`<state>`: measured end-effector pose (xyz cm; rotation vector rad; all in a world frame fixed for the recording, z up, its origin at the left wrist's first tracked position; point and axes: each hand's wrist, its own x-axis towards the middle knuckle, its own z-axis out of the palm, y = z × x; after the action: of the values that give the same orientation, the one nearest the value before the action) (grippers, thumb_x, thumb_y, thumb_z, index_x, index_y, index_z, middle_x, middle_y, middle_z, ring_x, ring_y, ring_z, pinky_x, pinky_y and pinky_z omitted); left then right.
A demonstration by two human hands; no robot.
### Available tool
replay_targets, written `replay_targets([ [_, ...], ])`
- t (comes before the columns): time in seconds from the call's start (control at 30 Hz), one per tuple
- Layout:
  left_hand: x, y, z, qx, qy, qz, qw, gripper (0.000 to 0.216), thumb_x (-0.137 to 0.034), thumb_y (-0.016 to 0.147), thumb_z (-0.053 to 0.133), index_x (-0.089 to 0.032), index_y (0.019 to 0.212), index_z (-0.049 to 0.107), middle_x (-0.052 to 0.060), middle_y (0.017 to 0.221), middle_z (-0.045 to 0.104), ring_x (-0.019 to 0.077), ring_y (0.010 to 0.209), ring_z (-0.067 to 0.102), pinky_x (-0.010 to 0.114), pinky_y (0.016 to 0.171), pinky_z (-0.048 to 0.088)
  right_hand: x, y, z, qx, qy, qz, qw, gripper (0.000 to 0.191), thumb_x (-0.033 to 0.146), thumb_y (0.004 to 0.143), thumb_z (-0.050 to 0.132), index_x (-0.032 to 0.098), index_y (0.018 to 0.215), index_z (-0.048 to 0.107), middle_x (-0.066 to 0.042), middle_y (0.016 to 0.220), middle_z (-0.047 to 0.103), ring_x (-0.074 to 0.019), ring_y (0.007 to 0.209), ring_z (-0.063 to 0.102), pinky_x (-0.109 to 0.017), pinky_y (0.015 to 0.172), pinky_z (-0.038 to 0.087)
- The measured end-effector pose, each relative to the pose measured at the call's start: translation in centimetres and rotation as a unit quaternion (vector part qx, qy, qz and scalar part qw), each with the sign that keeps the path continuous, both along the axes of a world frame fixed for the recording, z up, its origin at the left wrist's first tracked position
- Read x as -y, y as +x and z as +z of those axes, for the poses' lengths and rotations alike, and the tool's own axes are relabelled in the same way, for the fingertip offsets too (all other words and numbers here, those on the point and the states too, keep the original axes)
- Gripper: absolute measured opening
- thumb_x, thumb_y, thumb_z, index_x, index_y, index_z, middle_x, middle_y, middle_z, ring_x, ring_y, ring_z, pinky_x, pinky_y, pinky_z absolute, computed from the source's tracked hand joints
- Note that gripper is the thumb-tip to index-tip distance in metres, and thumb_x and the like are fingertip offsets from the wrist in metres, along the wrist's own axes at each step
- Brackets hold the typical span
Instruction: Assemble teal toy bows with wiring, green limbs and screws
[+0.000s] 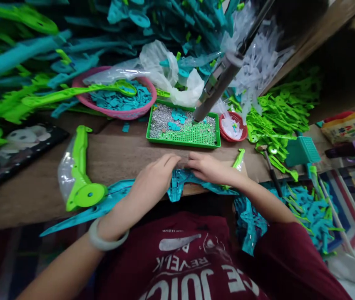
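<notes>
A long teal plastic toy part (175, 187) with a pointed blade-like end lies along the table's near edge. My left hand (155, 179) comes down over its middle, fingers bent and closed on its upper side. Close beside it, my right hand (207, 167) grips the same part, fingertips curled toward the left hand's. Whatever small piece may be between the fingertips is hidden. A bright green toy part (86, 187) with a round disc and a clear plastic piece rests left of my left hand, touching or overlapping the teal blade. Under my right forearm a smaller green piece (239, 159) sticks out.
Ahead stands a green tray (183, 144) of small metal screws and teal bits, with a grey hanging tool (217, 83) over it. A pink basket (117, 112) of teal pieces, a red basket (234, 137), a hammer (271, 168) and heaped green parts (283, 108) surround it.
</notes>
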<state>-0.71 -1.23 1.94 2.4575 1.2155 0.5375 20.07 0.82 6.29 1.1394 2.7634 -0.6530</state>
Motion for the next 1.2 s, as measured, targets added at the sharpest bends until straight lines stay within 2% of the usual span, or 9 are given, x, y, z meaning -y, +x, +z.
replay_targets([
  [0.17,0.4,-0.1,-0.9,0.117,0.007,-0.039,0.992,0.045,-0.006,0.094,0.042,-0.014,0.136,0.055,0.018,0.15,0.05,0.0295,0.133,0.055,0.046,0.104,0.053,2.3,1.1,1.4,-0.019,0.233,0.145,0.961,0.018,0.012,0.101,0.045,0.014,0.103,0.063,-0.011,0.105,0.061,-0.0187,0.092,0.055,-0.032,0.076,0.048],
  [0.27,0.9,-0.2,-0.9,0.098,0.013,-0.051,0.994,0.022,-0.015,0.098,0.048,-0.015,0.111,0.066,0.012,0.113,0.069,0.0262,0.103,0.067,0.042,0.086,0.058,2.7,1.8,1.3,-0.023,0.384,0.234,0.893,0.019,0.01,0.1,0.047,0.011,0.105,0.065,-0.013,0.107,0.064,-0.0204,0.092,0.056,-0.033,0.067,0.047],
  [0.33,2.0,-0.2,-0.9,0.082,0.037,-0.033,0.995,0.019,-0.019,0.101,0.048,-0.016,0.098,0.066,0.008,0.094,0.07,0.0239,0.088,0.067,0.038,0.077,0.057,2.4,2.1,0.7,-0.027,0.42,0.224,0.879,0.02,0.008,0.098,0.048,0.009,0.107,0.066,-0.014,0.105,0.066,-0.0196,0.086,0.056,-0.032,0.061,0.045],
  [0.4,3.5,0.1,-1.0,0.093,0.081,0.002,0.992,0.02,-0.02,0.102,0.047,-0.016,0.097,0.066,0.007,0.092,0.071,0.0225,0.086,0.067,0.036,0.076,0.056,2.0,2.2,-0.3,-0.041,0.391,0.165,0.905,0.022,0.008,0.099,0.046,0.01,0.109,0.066,-0.013,0.101,0.067,-0.0188,0.082,0.056,-0.032,0.063,0.047],
  [0.5,5.6,1.0,-1.3,0.11,0.136,0.051,0.983,0.02,-0.019,0.103,0.047,-0.015,0.098,0.066,0.006,0.093,0.073,0.021,0.086,0.068,0.034,0.077,0.054,1.4,1.7,-2.3,-0.148,0.258,0.014,0.955,0.021,0.016,0.102,0.047,0.014,0.104,0.067,-0.011,0.096,0.067,-0.0177,0.085,0.06,-0.031,0.073,0.052],
  [0.63,6.8,2.2,-1.5,0.087,0.154,0.097,0.979,0.019,-0.018,0.101,0.05,-0.015,0.096,0.068,0.008,0.096,0.073,0.0215,0.086,0.066,0.035,0.076,0.052,1.2,0.7,-4.5,-0.265,0.061,-0.109,0.956,0.013,0.022,0.098,0.058,0.017,0.092,0.068,-0.007,0.089,0.069,-0.0168,0.087,0.064,-0.031,0.08,0.053],
  [0.83,6.6,2.4,-1.8,0.086,0.164,0.126,0.975,0.017,-0.017,0.1,0.054,-0.012,0.102,0.07,0.01,0.098,0.072,0.0223,0.088,0.062,0.036,0.079,0.054,0.9,1.0,-4.9,-0.251,0.024,-0.102,0.962,0.01,0.017,0.095,0.059,0.018,0.089,0.066,-0.007,0.096,0.069,-0.0184,0.093,0.063,-0.035,0.087,0.051],
  [1.0,6.5,2.1,-2.2,0.044,0.173,0.114,0.977,0.018,-0.015,0.099,0.054,-0.011,0.105,0.07,0.011,0.099,0.072,0.023,0.086,0.063,0.036,0.077,0.053,1.2,-0.1,-2.5,-0.037,0.094,-0.016,0.995,0.018,0.013,0.098,0.048,0.015,0.09,0.064,-0.011,0.096,0.061,-0.0225,0.093,0.055,-0.033,0.074,0.049],
  [1.2,6.7,2.2,-2.5,0.003,0.184,0.095,0.978,0.023,-0.011,0.098,0.051,-0.01,0.106,0.072,0.012,0.095,0.071,0.0239,0.081,0.064,0.036,0.069,0.051,1.2,-2.4,0.0,0.118,0.082,0.045,0.989,0.016,0.009,0.097,0.048,0.01,0.099,0.064,-0.015,0.101,0.058,-0.0279,0.099,0.054,-0.035,0.071,0.051],
])
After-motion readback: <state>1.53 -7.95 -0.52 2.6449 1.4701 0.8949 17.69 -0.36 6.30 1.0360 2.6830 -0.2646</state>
